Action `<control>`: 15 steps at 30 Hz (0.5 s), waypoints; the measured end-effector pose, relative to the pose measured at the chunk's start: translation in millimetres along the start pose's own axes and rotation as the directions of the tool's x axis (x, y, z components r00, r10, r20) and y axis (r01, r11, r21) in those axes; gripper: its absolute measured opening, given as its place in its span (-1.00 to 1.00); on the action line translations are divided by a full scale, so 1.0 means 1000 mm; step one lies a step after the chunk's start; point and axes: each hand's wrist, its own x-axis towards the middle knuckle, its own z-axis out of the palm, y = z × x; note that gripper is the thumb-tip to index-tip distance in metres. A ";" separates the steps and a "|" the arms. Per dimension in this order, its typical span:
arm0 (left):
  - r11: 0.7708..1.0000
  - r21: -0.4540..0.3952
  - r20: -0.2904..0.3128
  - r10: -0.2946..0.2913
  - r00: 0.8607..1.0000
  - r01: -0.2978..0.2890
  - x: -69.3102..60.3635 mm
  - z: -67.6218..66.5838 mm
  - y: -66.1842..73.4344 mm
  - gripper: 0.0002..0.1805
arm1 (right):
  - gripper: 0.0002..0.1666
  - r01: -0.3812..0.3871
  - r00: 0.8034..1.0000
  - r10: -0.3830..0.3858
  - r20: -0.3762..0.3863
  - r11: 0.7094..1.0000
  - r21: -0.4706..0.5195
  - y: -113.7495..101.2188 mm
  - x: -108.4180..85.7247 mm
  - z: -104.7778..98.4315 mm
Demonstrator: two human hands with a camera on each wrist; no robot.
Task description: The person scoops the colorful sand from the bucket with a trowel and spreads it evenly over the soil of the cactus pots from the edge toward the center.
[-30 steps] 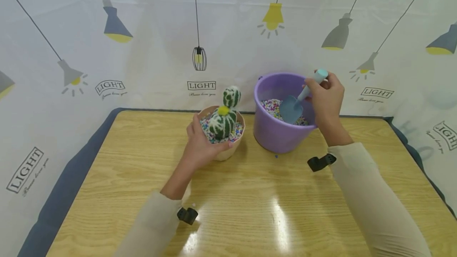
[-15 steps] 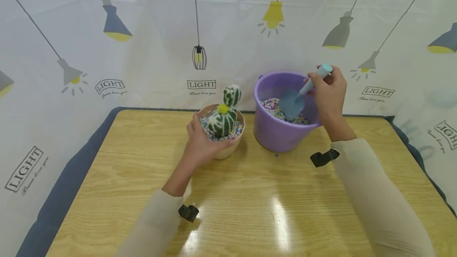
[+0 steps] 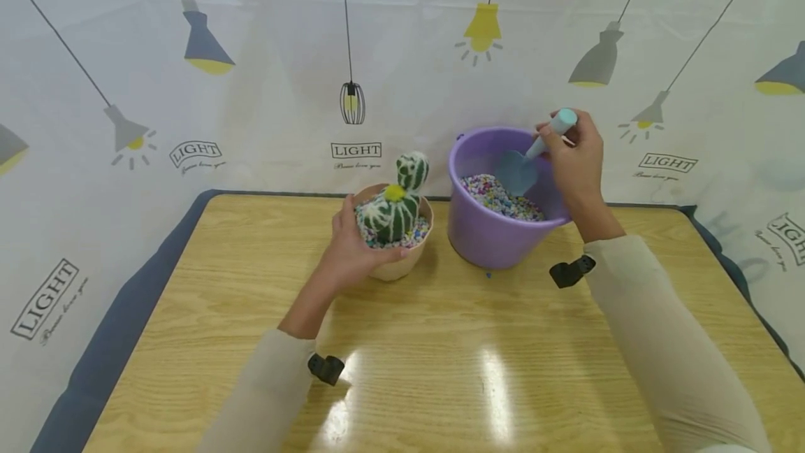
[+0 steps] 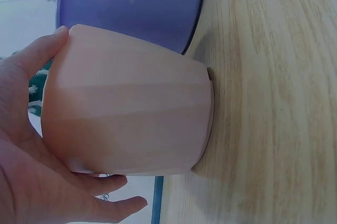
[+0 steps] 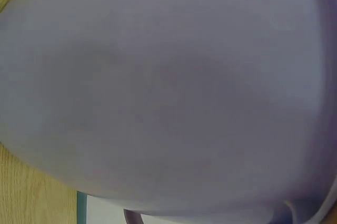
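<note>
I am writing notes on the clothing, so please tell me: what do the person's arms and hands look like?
The left sleeve and right sleeve are long, plain and light beige. A small black device sits at the end of the first, a similar one at the second. The left hand and right hand wear no gloves.

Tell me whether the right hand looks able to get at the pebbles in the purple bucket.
Probably yes: the right hand holds the blue shovel partly inside the purple bucket, and no lid covers the multicolored pebbles.
</note>
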 end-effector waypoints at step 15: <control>0.994 -0.091 -0.054 0.056 0.997 -0.061 -0.002 0.006 -0.005 0.45 | -0.77 -0.056 0.994 0.056 0.096 0.998 -0.006 0.001 0.000 0.002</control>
